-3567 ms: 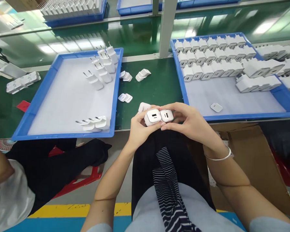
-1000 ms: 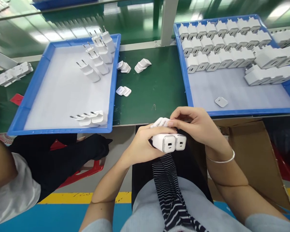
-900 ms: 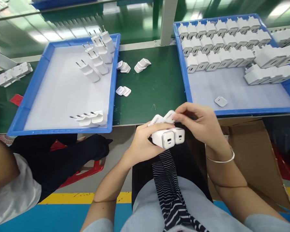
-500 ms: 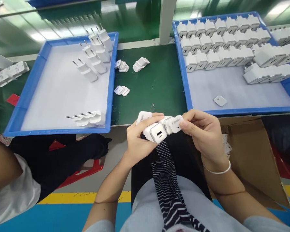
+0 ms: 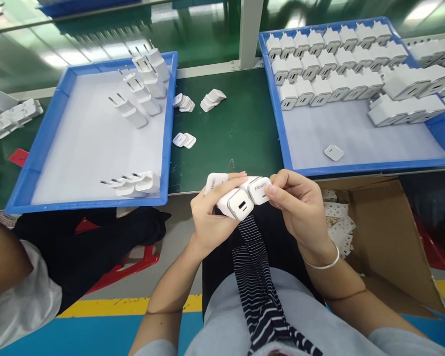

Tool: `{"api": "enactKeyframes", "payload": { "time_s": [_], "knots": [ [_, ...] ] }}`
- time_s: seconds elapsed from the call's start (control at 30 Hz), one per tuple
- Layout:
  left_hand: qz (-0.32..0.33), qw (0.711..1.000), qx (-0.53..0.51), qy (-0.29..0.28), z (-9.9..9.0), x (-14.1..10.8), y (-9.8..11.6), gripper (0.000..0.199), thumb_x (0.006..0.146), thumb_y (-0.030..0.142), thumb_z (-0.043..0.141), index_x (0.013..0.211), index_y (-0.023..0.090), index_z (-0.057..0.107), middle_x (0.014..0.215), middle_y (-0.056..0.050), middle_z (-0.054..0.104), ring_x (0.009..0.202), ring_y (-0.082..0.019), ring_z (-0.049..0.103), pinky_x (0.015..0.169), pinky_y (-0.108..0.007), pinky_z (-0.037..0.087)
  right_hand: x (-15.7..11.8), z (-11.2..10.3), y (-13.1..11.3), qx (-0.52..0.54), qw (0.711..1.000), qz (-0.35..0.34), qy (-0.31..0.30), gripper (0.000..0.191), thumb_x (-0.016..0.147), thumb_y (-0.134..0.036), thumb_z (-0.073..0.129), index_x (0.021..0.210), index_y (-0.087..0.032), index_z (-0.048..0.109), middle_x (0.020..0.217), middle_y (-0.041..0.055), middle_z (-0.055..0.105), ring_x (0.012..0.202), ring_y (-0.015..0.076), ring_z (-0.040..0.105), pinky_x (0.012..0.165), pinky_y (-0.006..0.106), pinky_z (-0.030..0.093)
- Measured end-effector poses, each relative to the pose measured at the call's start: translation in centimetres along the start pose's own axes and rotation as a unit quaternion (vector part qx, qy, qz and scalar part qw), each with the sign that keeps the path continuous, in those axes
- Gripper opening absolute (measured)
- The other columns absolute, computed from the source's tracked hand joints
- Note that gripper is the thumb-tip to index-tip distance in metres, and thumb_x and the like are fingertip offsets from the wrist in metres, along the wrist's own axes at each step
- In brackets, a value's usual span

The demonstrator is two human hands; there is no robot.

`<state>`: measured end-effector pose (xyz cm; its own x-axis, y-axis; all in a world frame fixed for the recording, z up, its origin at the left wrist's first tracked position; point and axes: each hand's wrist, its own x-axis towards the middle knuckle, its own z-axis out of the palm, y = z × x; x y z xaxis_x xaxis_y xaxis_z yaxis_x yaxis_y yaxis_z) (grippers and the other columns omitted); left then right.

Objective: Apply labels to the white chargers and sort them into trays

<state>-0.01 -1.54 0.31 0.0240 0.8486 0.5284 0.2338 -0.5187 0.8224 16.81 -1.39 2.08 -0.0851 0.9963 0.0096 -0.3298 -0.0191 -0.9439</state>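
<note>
Two white chargers lie side by side in my left hand (image 5: 210,220), its fingers wrapped round them. The nearer charger (image 5: 240,205) faces me with its port end showing two ports. Between my left fingers, another printed white piece (image 5: 215,181) sticks up. My right hand (image 5: 300,207) pinches the corner of a white faceplate (image 5: 260,191) marked with grey lettering. That faceplate sits against the end of the second charger (image 5: 249,182); whether it is seated cannot be made out.
A blue tray (image 5: 44,143) at left holds several two-pin chargers (image 5: 128,112). Small stacks of faceplates (image 5: 185,140) lie on the green bench (image 5: 230,128). Rows of chargers and one loose faceplate (image 5: 333,152) fill the right tray (image 5: 287,143). Below stands a cardboard box (image 5: 389,247); someone's leg is at left.
My right hand has moved left, bringing the faceplate from beside the second charger's end up against it. The view has shifted slightly.
</note>
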Motion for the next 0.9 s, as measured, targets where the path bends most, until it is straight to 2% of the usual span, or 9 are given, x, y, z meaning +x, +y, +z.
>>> {"api": "enactKeyframes", "payload": {
  "time_s": [0.27,0.43,0.6,0.9],
  "knots": [
    [0.025,0.999,0.037,0.013,0.2,-0.2,-0.3,0.043,0.074,0.011,0.082,0.114,0.022,0.073,0.115,-0.008,0.077,0.102,-0.023,0.076,0.089,-0.036,0.062,-0.2,0.7,0.2,-0.016,0.999,-0.012,0.025,0.033,0.09,-0.023,0.073,0.065,-0.019,0.052,0.062,-0.0045,0.043,0.058,0.0103,0.034,0.055,0.027,0.028],
    [0.032,0.998,0.048,0.005,0.0,-0.1,-0.4,0.044,0.074,0.011,0.082,0.114,0.023,0.073,0.116,-0.007,0.077,0.102,-0.022,0.075,0.089,-0.033,0.062,-0.1,0.5,0.3,-0.021,1.0,-0.001,0.006,0.034,0.091,-0.022,0.072,0.065,-0.018,0.05,0.062,-0.0049,0.041,0.059,0.01,0.034,0.055,0.027,0.027],
    [0.033,0.999,0.039,-0.01,-0.3,0.2,-0.5,0.044,0.074,0.012,0.084,0.115,0.022,0.074,0.115,-0.007,0.077,0.103,-0.024,0.076,0.088,-0.035,0.063,0.2,0.3,-0.2,-0.04,0.999,0.014,-0.003,0.036,0.089,-0.029,0.075,0.064,-0.019,0.05,0.062,-0.0048,0.042,0.058,0.01,0.035,0.054,0.026,0.028],
    [0.048,0.997,0.051,-0.025,-0.5,0.3,-0.8,0.042,0.075,0.013,0.083,0.114,0.023,0.073,0.116,-0.008,0.077,0.103,-0.023,0.076,0.088,-0.035,0.064,0.9,-0.4,-0.3,0.014,0.995,0.082,-0.049,0.04,0.086,-0.029,0.077,0.061,-0.018,0.048,0.06,-0.0061,0.038,0.055,0.009,0.028,0.053,0.028,0.021]
  ]
}}
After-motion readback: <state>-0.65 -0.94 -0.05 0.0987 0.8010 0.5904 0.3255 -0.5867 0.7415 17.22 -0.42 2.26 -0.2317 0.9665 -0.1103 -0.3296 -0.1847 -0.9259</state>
